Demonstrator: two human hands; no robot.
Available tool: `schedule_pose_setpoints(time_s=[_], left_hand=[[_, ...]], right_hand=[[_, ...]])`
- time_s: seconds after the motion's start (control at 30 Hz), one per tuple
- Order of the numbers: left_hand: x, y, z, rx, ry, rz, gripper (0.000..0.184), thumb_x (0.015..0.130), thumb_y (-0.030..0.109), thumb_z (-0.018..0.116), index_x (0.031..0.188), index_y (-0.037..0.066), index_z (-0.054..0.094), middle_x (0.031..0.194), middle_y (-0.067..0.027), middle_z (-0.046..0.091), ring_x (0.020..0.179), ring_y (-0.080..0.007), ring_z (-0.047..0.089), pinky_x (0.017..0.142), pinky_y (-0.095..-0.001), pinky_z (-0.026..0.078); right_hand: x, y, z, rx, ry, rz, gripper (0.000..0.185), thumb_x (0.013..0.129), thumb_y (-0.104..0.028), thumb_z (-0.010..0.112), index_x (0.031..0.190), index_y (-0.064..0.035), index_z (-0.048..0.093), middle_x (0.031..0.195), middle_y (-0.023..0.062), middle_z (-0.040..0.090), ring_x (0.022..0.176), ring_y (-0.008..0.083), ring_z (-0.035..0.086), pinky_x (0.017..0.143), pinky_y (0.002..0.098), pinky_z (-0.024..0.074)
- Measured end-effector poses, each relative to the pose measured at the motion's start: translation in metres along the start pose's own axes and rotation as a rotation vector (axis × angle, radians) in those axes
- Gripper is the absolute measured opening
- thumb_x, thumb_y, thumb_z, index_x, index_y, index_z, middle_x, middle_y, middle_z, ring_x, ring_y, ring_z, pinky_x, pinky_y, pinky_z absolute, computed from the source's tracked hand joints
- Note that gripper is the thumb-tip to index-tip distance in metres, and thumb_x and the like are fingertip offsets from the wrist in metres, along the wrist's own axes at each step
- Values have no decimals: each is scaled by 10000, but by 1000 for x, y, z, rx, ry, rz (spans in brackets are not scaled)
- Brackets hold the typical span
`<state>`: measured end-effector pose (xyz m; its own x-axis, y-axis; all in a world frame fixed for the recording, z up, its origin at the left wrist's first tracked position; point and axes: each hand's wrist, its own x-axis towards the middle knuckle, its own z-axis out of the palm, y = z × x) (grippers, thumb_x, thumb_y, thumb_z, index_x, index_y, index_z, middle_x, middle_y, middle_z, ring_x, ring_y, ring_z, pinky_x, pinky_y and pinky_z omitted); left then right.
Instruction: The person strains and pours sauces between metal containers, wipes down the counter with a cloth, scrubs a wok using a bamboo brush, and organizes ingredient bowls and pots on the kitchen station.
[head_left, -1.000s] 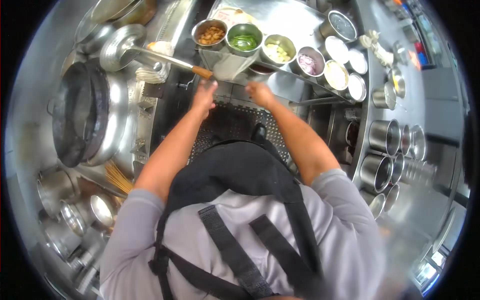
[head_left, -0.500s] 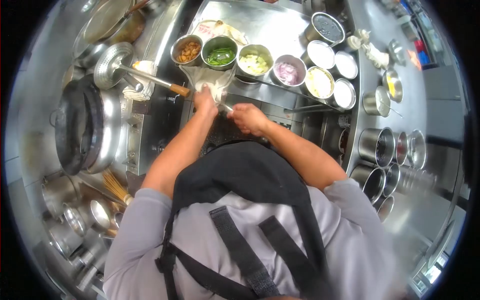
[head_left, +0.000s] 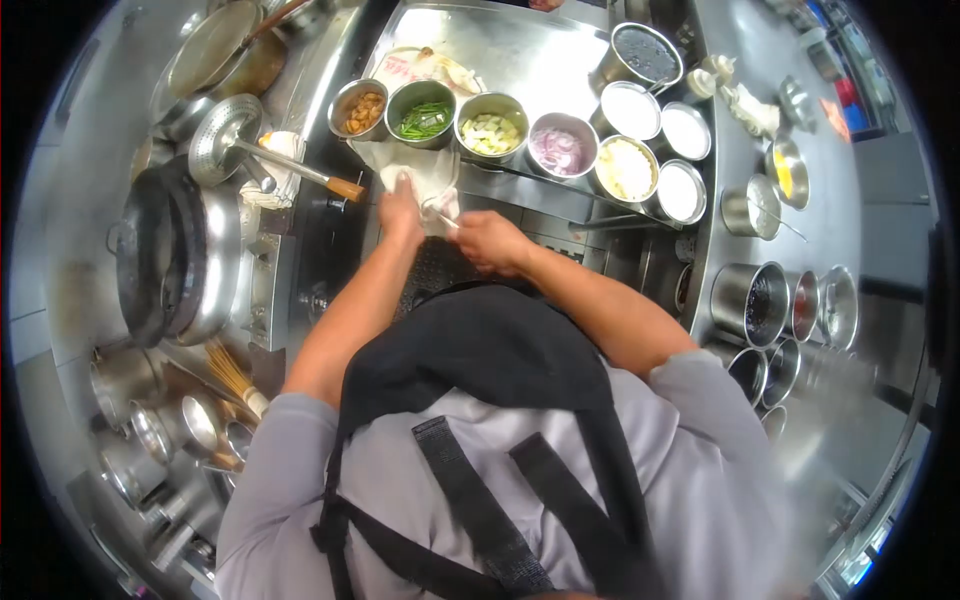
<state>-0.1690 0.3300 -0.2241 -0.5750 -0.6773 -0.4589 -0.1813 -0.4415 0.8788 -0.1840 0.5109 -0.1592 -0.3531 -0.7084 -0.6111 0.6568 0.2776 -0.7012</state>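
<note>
My left hand (head_left: 400,212) is closed on a pale cloth (head_left: 415,165), which hangs spread just in front of the metal pots. A short stretch of a thin metal utensil (head_left: 443,217) shows between the cloth and my right hand (head_left: 490,242), whose fingers are wrapped round its near end. The far end is covered by the cloth, so its kind cannot be told. Just beyond the cloth stand a pot of brown pieces (head_left: 362,112), a pot of cut greens (head_left: 424,121) and a pot of pale green chunks (head_left: 490,133).
Sliced onion (head_left: 559,150) and white tubs (head_left: 630,110) continue the row rightward. To the left, a skimmer (head_left: 222,140) with a wooden-ended handle juts towards me beside a dark wok (head_left: 150,255). Steel pots (head_left: 745,300) line the right counter. A bamboo brush (head_left: 235,375) lies lower left.
The view has shifted slightly. The cloth now spreads wider and hangs lower over the utensil, and my hands have moved a little closer together.
</note>
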Motion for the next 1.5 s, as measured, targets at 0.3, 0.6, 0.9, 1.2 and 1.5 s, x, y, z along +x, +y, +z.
schedule_pose_setpoints(time_s=[0.3,0.6,0.9,1.2,1.5], left_hand=[[8,-2,-43,-474,-159,-411,364,1008,225,418,1276,-10,490,1217,-166,606,1069,-326,627,930,-464,525],[10,12,-37,-75,-346,-142,159,918,21,540,1068,18,591,1034,-108,665,876,-182,649,751,-321,534],[-30,30,0,4,-73,-156,349,997,326,514,1106,0,576,886,-67,639,713,-148,593,625,-319,498],[-17,-1,-17,247,-214,149,246,988,238,533,1019,14,628,848,-48,641,731,-119,548,659,-305,456],[-1,-31,-40,591,-201,343,273,919,237,559,1054,9,622,942,-218,677,898,-367,655,754,-418,489]], right_hand=[[-44,35,-22,-151,301,-282,225,985,-206,539,934,-6,629,602,-22,434,525,78,412,489,257,349],[7,48,-9,-472,78,-348,233,992,-248,529,911,-42,601,629,-15,483,546,89,431,487,256,353],[32,28,5,-218,-7,-167,216,982,-233,544,866,-61,604,592,-31,446,532,69,405,484,249,328],[75,9,-15,-832,501,-537,267,861,-252,632,982,-15,663,879,199,654,860,372,631,793,448,493],[111,-62,40,-908,163,-403,285,863,-256,625,946,7,695,921,230,661,860,360,644,772,417,501]])
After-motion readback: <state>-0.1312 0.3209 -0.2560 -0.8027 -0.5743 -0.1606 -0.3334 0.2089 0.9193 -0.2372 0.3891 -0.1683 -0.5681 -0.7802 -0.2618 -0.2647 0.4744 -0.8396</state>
